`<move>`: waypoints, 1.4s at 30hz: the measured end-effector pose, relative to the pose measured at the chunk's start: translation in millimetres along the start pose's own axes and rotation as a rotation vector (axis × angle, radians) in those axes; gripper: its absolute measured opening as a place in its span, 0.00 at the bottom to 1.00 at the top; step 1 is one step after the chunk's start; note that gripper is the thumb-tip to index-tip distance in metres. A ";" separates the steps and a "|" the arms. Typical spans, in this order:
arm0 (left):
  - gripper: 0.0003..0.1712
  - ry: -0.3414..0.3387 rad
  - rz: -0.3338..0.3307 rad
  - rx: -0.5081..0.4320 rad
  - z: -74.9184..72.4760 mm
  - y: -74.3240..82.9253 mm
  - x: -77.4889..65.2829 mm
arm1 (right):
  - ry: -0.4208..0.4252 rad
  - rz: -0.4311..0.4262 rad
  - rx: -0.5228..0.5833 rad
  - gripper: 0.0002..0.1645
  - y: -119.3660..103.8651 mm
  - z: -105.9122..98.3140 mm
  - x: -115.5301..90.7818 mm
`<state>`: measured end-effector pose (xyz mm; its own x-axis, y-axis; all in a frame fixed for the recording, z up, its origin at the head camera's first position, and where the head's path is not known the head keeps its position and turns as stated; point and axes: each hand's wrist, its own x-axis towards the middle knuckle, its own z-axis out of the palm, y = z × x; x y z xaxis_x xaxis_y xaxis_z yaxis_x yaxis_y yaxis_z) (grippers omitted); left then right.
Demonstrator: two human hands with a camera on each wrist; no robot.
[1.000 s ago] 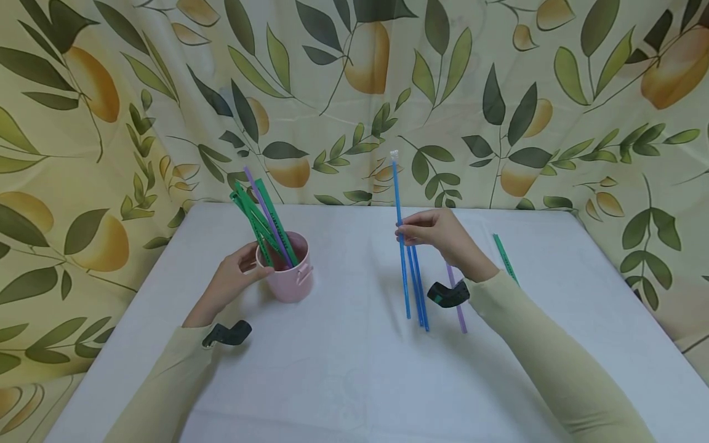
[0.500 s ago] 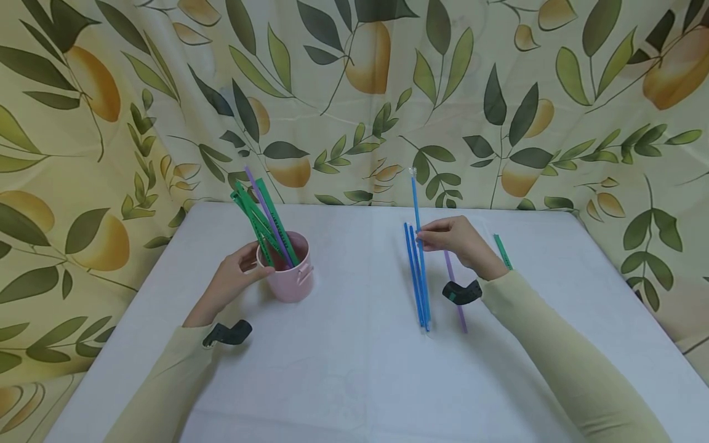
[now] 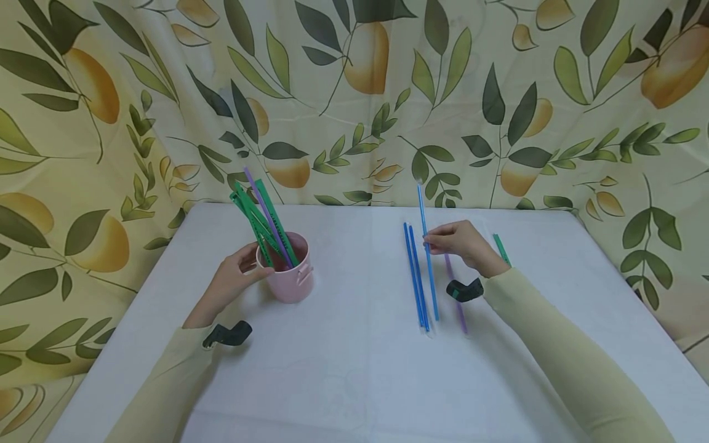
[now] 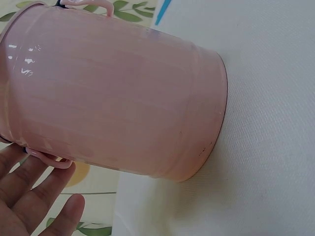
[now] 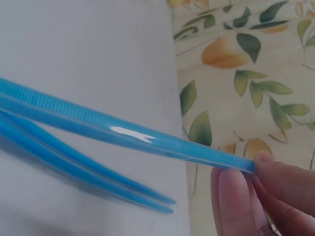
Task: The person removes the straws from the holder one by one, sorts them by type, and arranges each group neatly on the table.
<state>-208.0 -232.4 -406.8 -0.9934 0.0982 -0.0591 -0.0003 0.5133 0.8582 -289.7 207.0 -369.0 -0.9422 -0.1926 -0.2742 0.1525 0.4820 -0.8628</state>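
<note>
My left hand (image 3: 232, 277) rests around the rim of a pink bucket (image 3: 292, 286), with fingers beside its small handle in the left wrist view. Inside the bucket lean several green strips with dark print (image 3: 270, 212) and a purple straw (image 3: 266, 200). My right hand (image 3: 462, 245) pinches a blue drinking straw (image 3: 432, 283) between thumb and fingers. This straw has a ridged stretch and slants over the table, its upper end away from me. Two more blue straws (image 3: 415, 277) lie side by side just left of it.
Right of the held straw lies a purple straw (image 3: 461, 317), partly behind the right hand and wrist camera. Farther right, a green strip (image 3: 500, 248) is partly covered by the sleeve. A curtain with fruit and leaves (image 3: 354, 123) hangs behind the white table (image 3: 343, 369).
My right hand has moved right and slightly toward me, carrying its blue straw from left of the two lying straws to their right. The left hand and bucket have stayed in place.
</note>
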 end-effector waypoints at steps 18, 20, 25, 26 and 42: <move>0.42 0.006 -0.014 0.005 0.3 0.3 0.4 | -0.024 0.107 -0.039 0.23 26.6 4.1 17.1; 0.42 0.005 -0.013 0.005 0.3 0.1 0.5 | -0.028 0.125 -0.049 0.23 27.8 4.8 18.1; 0.42 0.006 -0.009 0.007 0.3 -0.3 0.2 | -0.031 0.149 -0.079 0.23 30.1 5.8 20.4; 0.42 0.006 -0.009 0.007 0.3 -0.4 0.2 | -0.029 0.150 -0.090 0.23 30.1 6.0 20.5; 0.41 0.004 -0.012 -0.003 0.4 1.3 -0.1 | -0.023 0.159 -0.066 0.21 40.5 11.0 28.7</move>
<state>-207.9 -231.3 -405.9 -0.9937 0.0889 -0.0678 -0.0128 0.5117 0.8591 -307.3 211.7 -416.5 -0.9006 -0.1288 -0.4152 0.2782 0.5631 -0.7782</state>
